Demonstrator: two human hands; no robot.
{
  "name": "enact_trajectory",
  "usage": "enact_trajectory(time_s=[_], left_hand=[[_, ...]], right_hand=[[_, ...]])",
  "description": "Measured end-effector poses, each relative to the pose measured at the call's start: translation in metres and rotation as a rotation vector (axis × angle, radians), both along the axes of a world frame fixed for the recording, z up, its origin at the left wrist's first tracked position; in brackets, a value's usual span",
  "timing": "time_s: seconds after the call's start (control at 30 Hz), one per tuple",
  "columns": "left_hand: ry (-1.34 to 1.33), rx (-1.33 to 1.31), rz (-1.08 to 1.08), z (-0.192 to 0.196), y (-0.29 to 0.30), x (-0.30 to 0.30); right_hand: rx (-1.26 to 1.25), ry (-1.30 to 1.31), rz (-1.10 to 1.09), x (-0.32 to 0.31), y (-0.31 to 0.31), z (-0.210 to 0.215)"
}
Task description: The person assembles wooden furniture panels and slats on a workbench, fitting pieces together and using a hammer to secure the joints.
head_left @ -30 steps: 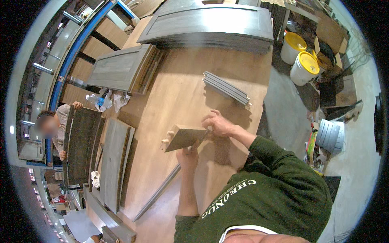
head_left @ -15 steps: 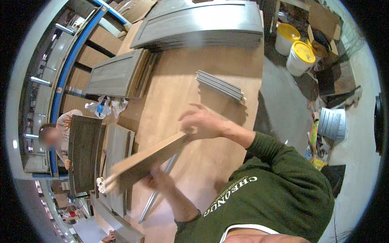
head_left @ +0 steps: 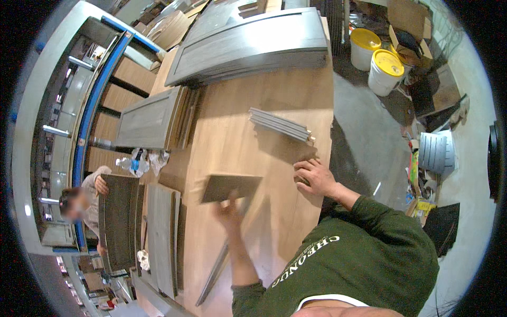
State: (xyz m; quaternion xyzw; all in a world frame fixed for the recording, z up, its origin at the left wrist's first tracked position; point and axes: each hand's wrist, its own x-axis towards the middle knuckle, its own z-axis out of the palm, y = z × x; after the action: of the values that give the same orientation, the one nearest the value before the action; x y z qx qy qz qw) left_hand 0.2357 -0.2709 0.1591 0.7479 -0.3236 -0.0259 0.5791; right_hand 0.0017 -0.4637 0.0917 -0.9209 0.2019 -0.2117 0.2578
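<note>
Over the middle of the worktable [head_left: 232, 121], my left hand [head_left: 228, 212] grips a dark grey-brown flat panel [head_left: 232, 188] by its near edge. The panel is raised and blurred by motion. My right hand [head_left: 315, 178] is at the right edge of the table, fingers bent and slightly apart, with nothing visible in it; what lies under the palm is hidden. Just beyond it lies a small bundle of grey strips [head_left: 280, 126]. A long thin grey strip [head_left: 214, 276] lies on the table beside my left forearm.
Grey cabinet-door panels are stacked at the back [head_left: 248, 50] and left [head_left: 148, 121]. A water bottle [head_left: 124, 163] lies near plastic wrap. At left, another person holds a dark panel [head_left: 121, 222]. Yellow-lidded buckets [head_left: 385, 71] stand on the floor at right.
Both hands were on the panel, which slanted toward the left. My right hand has let go and moved right to the table edge; my left hand has turned the panel and brought it rightward.
</note>
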Motion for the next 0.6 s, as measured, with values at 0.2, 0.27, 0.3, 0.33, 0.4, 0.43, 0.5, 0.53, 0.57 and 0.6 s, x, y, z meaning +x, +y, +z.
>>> enact_trajectory(time_s=[0.2, 0.27, 0.3, 0.33, 0.4, 0.43, 0.5, 0.53, 0.57, 0.6], left_hand=[[-0.333, -0.495, 0.221, 0.136, 0.048, 0.019], [-0.161, -0.521, 0.14, 0.115, 0.028, -0.004], [-0.109, -0.433, 0.104, 0.085, 0.013, -0.012], [-0.082, -0.29, 0.083, 0.047, 0.002, -0.015], [-0.037, 0.027, 0.064, -0.042, -0.019, -0.012], [0.173, -0.01, -0.095, -0.059, -0.035, -0.011], [0.812, -0.33, -0.417, 0.005, -0.079, -0.046], [0.61, -0.247, -0.359, 0.009, -0.079, -0.045], [0.428, -0.137, -0.278, 0.013, -0.071, -0.046], [-0.051, 0.125, -0.206, 0.006, -0.063, -0.026]], right_hand=[[-0.013, -0.031, -0.063, -0.007, 0.001, 0.002], [-0.008, -0.05, -0.077, -0.01, 0.002, -0.003], [-0.01, -0.049, -0.075, -0.01, 0.003, -0.003], [-0.015, -0.059, -0.054, -0.005, 0.006, 0.001], [-0.008, -0.039, -0.028, -0.004, 0.011, 0.0], [-0.001, -0.014, -0.018, -0.006, 0.011, -0.004], [-0.031, -0.018, -0.041, -0.001, 0.002, -0.005], [0.089, -0.055, -0.042, 0.001, 0.002, -0.007], [0.21, -0.088, -0.04, 0.005, 0.0, -0.014], [0.308, -0.134, -0.021, 0.015, -0.008, -0.012]])
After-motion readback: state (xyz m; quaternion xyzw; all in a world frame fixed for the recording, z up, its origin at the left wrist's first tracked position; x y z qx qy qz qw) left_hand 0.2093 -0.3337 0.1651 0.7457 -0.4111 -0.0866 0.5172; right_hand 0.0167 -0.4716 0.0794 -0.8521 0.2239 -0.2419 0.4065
